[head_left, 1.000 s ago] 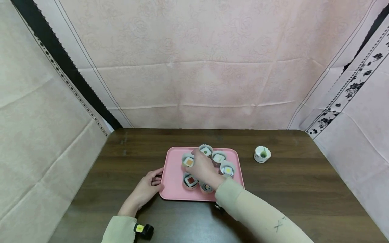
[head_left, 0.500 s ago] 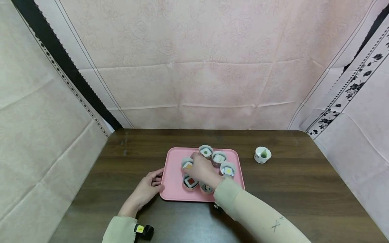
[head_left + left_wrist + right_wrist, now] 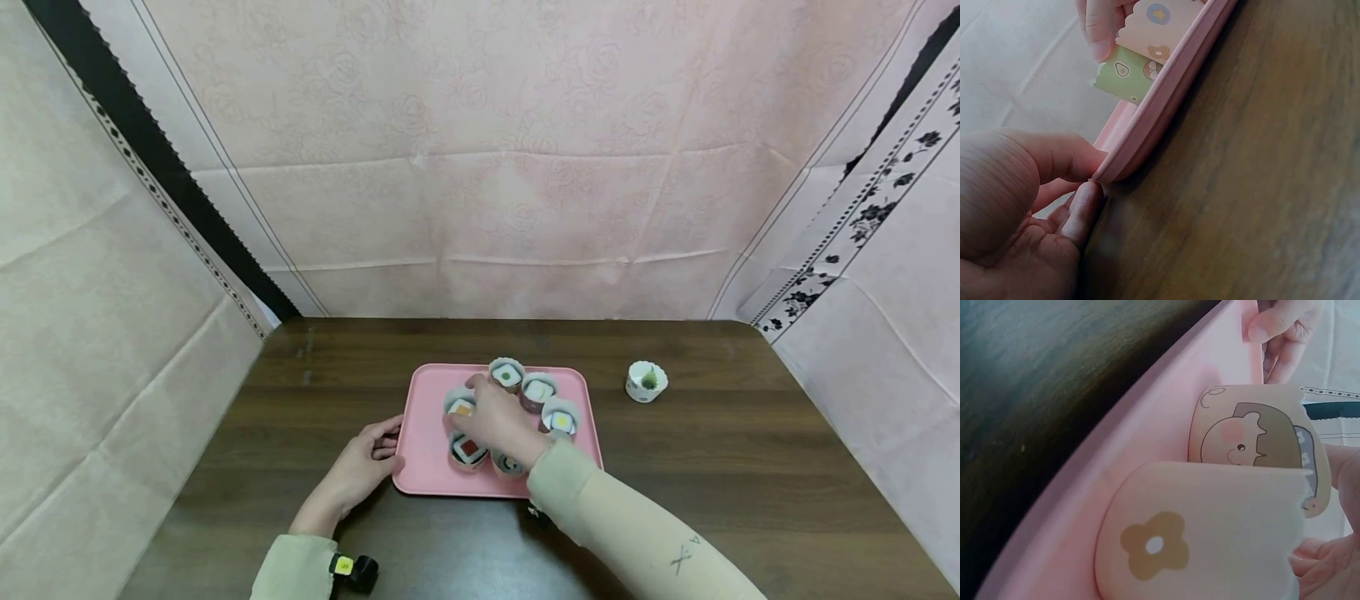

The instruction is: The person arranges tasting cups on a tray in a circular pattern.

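A pink tray (image 3: 423, 475) lies on the table with several small scalloped paper baking cups on it. At its left edge my left hand (image 3: 366, 460) pinches the rim between thumb and fingers, as the left wrist view also shows. Over the tray, my right hand (image 3: 501, 417) holds the left cup (image 3: 460, 400), which has an orange square inside; thumb and index finger are at its rim. In the left wrist view, a right fingertip is at a green avocado-print cup (image 3: 1124, 74), behind a pale pink cup (image 3: 1147, 28). The palm partly hides the ring's middle.
Close to the right hand stand a cup with a red square (image 3: 468, 450) and one with a yellow square (image 3: 559, 418). A flower-print cup (image 3: 1197, 531) fills the right wrist view's foreground. Apart from the tray, a white cup (image 3: 647, 381) stands on the wooden table (image 3: 720, 467).
My right hand has shifted slightly left, and the cup with the orange square has slid a little left and toward me. The left hand keeps its hold on the tray.
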The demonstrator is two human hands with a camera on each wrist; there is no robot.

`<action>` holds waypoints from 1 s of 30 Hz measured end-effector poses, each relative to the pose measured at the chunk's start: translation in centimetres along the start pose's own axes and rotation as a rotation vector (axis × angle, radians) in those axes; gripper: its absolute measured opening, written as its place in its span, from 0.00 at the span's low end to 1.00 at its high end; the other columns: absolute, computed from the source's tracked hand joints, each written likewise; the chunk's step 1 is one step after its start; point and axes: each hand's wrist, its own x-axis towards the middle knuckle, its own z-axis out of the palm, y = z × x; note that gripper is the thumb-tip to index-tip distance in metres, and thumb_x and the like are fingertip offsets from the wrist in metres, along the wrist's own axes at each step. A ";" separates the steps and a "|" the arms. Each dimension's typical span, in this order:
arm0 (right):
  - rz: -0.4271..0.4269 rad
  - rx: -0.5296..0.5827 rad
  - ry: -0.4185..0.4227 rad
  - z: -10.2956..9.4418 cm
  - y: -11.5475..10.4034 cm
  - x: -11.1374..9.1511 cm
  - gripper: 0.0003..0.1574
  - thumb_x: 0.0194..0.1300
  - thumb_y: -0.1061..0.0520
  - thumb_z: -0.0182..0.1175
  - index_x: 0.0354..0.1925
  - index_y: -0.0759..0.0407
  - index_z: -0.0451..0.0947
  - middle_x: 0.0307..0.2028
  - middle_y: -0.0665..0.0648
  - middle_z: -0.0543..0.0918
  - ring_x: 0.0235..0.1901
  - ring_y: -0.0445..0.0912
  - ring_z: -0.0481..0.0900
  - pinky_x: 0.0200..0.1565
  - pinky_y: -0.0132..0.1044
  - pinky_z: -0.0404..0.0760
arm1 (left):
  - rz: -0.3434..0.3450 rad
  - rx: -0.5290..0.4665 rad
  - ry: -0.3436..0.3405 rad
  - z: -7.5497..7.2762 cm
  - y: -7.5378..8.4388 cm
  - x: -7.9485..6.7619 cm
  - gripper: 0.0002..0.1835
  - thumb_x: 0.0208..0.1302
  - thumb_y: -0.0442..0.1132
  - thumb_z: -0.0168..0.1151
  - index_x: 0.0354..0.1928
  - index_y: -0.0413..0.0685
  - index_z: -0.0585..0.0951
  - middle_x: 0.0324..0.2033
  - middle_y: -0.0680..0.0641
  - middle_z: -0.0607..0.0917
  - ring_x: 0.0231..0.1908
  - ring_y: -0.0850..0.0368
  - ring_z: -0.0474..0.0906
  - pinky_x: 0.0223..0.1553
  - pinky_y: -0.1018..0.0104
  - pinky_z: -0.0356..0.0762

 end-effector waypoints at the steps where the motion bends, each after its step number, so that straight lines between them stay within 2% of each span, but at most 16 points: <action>1: -0.005 -0.002 0.004 0.0 0.0 0.0 0.38 0.49 0.39 0.62 0.56 0.50 0.65 0.37 0.50 0.76 0.28 0.39 0.74 0.27 0.33 0.74 | 0.003 0.007 0.002 0.0 -0.1 0.0 0.33 0.50 0.27 0.62 0.61 0.51 0.68 0.52 0.47 0.68 0.45 0.53 0.71 0.42 0.67 0.74; 11: -0.025 -0.006 0.007 0.2 0.0 0.1 0.39 0.49 0.36 0.61 0.56 0.48 0.64 0.41 0.50 0.75 0.31 0.39 0.73 0.29 0.33 0.74 | -0.009 0.028 0.004 -0.1 0.0 0.0 0.33 0.51 0.29 0.63 0.60 0.54 0.68 0.51 0.48 0.69 0.45 0.54 0.72 0.42 0.65 0.74; 18: -0.098 0.032 0.002 -0.1 0.2 -0.1 0.40 0.51 0.36 0.60 0.58 0.51 0.63 0.44 0.51 0.76 0.35 0.39 0.74 0.33 0.34 0.74 | 0.000 0.013 -0.011 -0.2 -0.1 0.0 0.33 0.51 0.28 0.62 0.61 0.52 0.68 0.53 0.48 0.68 0.46 0.53 0.71 0.43 0.67 0.73; 26: -0.166 0.145 0.039 -2.7 1.5 -1.1 0.41 0.48 0.32 0.60 0.56 0.47 0.64 0.48 0.50 0.74 0.47 0.44 0.73 0.43 0.39 0.74 | -0.002 0.021 0.000 -0.1 -0.3 0.1 0.33 0.51 0.28 0.62 0.61 0.53 0.68 0.52 0.49 0.68 0.45 0.54 0.71 0.42 0.67 0.73; 30: -0.194 0.182 0.103 -4.8 3.2 -1.9 0.40 0.46 0.31 0.61 0.55 0.44 0.65 0.45 0.48 0.75 0.45 0.42 0.73 0.42 0.39 0.74 | -0.008 0.029 -0.003 0.0 -0.2 0.2 0.33 0.51 0.29 0.62 0.61 0.55 0.68 0.52 0.50 0.68 0.46 0.55 0.71 0.42 0.66 0.73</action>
